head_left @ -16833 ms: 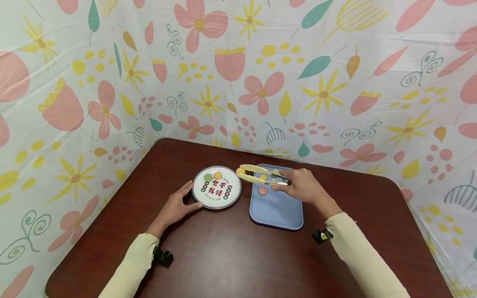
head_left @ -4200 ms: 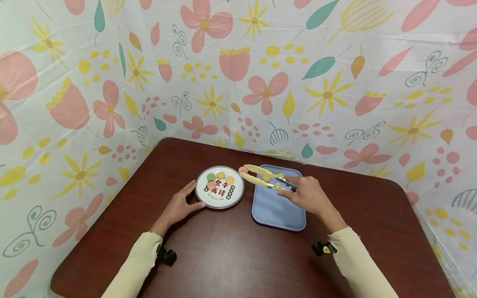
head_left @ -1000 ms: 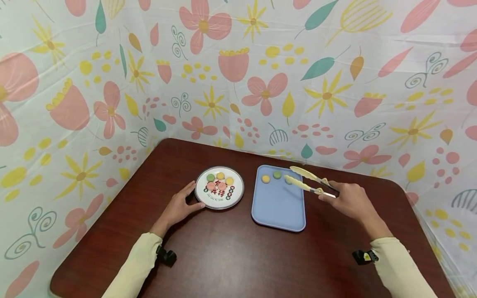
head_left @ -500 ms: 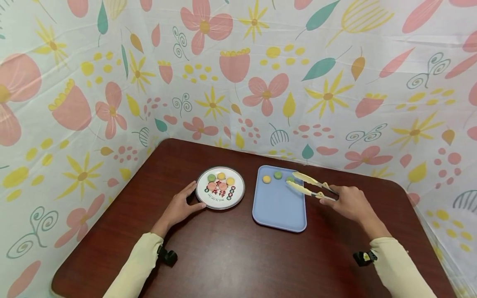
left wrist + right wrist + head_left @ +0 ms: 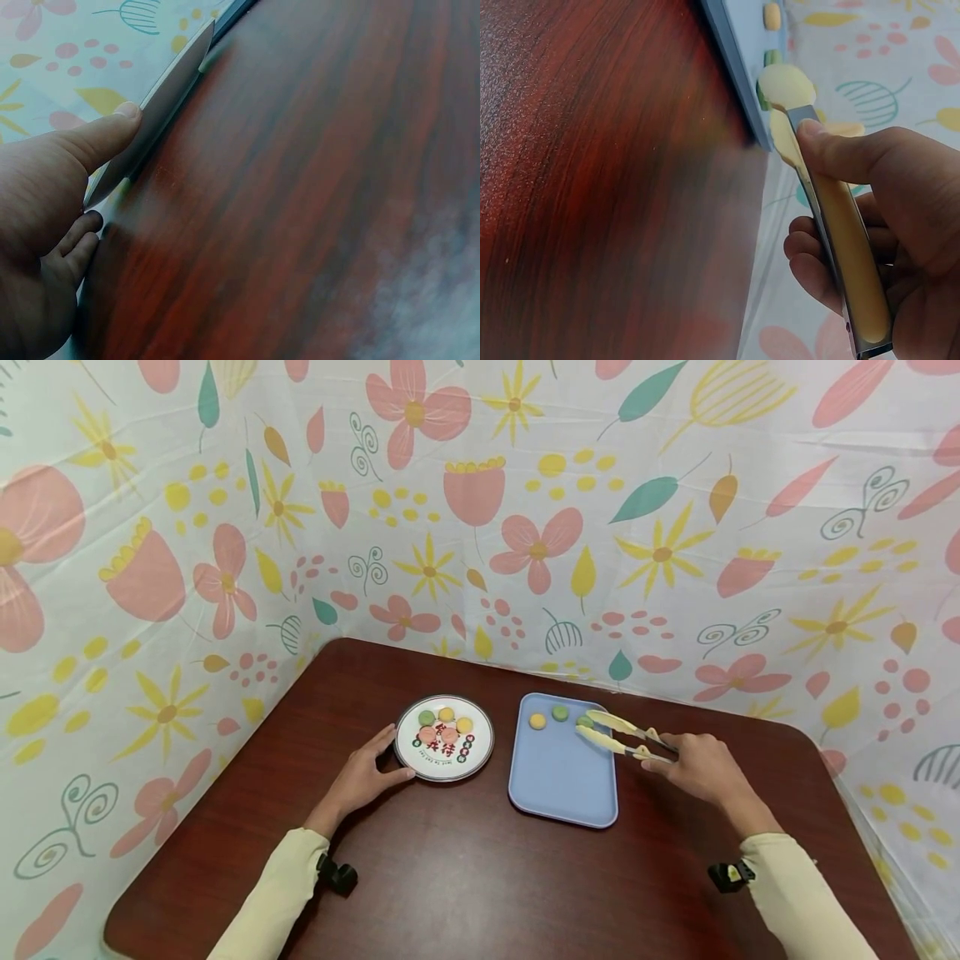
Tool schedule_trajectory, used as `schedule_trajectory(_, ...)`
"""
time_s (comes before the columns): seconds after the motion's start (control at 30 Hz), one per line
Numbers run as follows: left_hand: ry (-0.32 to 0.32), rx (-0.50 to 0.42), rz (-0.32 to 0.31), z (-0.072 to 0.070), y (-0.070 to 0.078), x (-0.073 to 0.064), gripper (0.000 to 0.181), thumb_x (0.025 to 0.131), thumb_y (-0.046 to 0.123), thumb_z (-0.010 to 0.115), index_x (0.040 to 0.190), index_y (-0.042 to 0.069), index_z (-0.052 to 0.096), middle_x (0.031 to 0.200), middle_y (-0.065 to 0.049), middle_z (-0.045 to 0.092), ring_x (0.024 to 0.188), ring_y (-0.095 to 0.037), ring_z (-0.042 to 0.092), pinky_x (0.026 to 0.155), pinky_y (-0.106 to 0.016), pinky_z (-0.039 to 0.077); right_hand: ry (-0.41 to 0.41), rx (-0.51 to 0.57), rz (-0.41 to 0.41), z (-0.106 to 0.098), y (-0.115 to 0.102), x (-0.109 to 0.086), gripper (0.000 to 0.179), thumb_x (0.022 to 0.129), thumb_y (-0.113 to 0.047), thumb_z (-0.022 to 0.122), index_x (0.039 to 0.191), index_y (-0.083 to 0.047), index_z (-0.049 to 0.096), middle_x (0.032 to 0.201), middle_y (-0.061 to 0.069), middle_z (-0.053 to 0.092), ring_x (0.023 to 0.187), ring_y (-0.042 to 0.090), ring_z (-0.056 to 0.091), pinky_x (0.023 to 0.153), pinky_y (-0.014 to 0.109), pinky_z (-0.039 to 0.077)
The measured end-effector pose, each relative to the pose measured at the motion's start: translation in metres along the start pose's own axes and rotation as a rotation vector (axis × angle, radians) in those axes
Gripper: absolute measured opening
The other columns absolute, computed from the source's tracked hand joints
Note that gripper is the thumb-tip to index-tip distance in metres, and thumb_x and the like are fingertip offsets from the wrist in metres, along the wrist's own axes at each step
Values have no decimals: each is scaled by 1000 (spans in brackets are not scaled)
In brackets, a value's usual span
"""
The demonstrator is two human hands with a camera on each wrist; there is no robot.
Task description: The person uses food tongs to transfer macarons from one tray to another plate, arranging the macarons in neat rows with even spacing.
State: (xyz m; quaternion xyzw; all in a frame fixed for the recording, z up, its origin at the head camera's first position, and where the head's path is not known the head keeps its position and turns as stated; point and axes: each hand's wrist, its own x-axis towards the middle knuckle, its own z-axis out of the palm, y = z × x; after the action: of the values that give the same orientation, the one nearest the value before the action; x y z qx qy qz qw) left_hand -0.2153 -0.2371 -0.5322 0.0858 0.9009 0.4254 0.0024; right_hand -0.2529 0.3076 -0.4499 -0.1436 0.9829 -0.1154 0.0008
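Note:
My left hand (image 5: 363,779) rests against the left rim of a round white plate (image 5: 429,769), thumb and fingers spread along it; in the left wrist view the thumb touches the plate's edge (image 5: 166,97). Several small macarons lie on the plate: one green (image 5: 427,717), two yellow, two pink. My right hand (image 5: 702,767) grips yellow-tipped tongs (image 5: 600,739) by the metal handles. The tips stand apart around a green macaron (image 5: 585,722) at the far right of a blue tray (image 5: 562,781); contact cannot be told. Another green macaron (image 5: 559,713) and a yellow macaron (image 5: 537,721) lie left of it.
Plate and tray stand side by side, a narrow gap between them, on a dark red-brown wooden table (image 5: 465,877) with rounded corners. A flower-printed white cloth (image 5: 480,527) hangs behind and on the left. Each wrist wears a black camera mount (image 5: 337,875).
Since the first frame, a yellow macaron and two pink ones have joined the plate. Within the last second the tongs have shifted slightly down onto the right green macaron. The left hand stays put.

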Motion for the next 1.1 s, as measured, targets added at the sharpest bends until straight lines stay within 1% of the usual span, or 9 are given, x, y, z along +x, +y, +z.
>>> schedule_trajectory(0.1,1,0,0,0,0,0,97,85,49,82,159,6,36,167,-10,29,153,-28,27,120,-52,31,0,-6,-1,1,0,1,64,87,-39,81,127,8,67,78,7,68,69,22,53,63,41,47)
schedule_trajectory(0.23,4,1,3,0,-1,1,97,85,49,82,159,6,36,167,-10,30,153,-28,27,120,-52,30,-8,-6,4,3,1,2,64,87,-39,81,127,9,66,83,11,70,70,23,54,64,42,48)
schedule_trajectory(0.5,6,8,2,1,-1,1,96,85,49,82,159,7,37,167,-9,30,153,-28,27,119,-53,31,-5,-5,8,5,3,-1,62,88,-39,79,129,6,66,72,2,61,68,22,50,61,37,41)
schedule_trajectory(0.67,6,10,5,0,-1,1,96,85,48,82,159,6,37,167,-10,30,153,-28,27,120,-52,30,30,-5,3,0,1,-5,59,87,-40,81,126,3,68,68,0,57,67,22,50,60,36,40)
schedule_trajectory(0.77,8,10,7,0,-2,1,96,85,48,82,158,6,36,166,-10,30,153,-28,27,120,-52,30,67,-3,-21,-6,-4,-7,54,87,-38,81,123,1,70,66,-1,55,67,22,50,60,37,40)
schedule_trajectory(0.93,6,9,2,0,-1,0,97,85,49,82,159,6,36,167,-10,30,153,-28,27,120,-53,30,133,-14,-82,-17,-18,-8,59,87,-40,81,127,3,69,69,-1,60,67,22,51,62,40,43)
schedule_trajectory(1.1,4,10,4,1,-1,1,97,85,49,82,159,6,36,167,-10,30,153,-28,27,119,-53,31,156,8,-124,-24,-37,-8,60,87,-39,82,128,2,70,73,0,66,65,19,52,61,39,43)
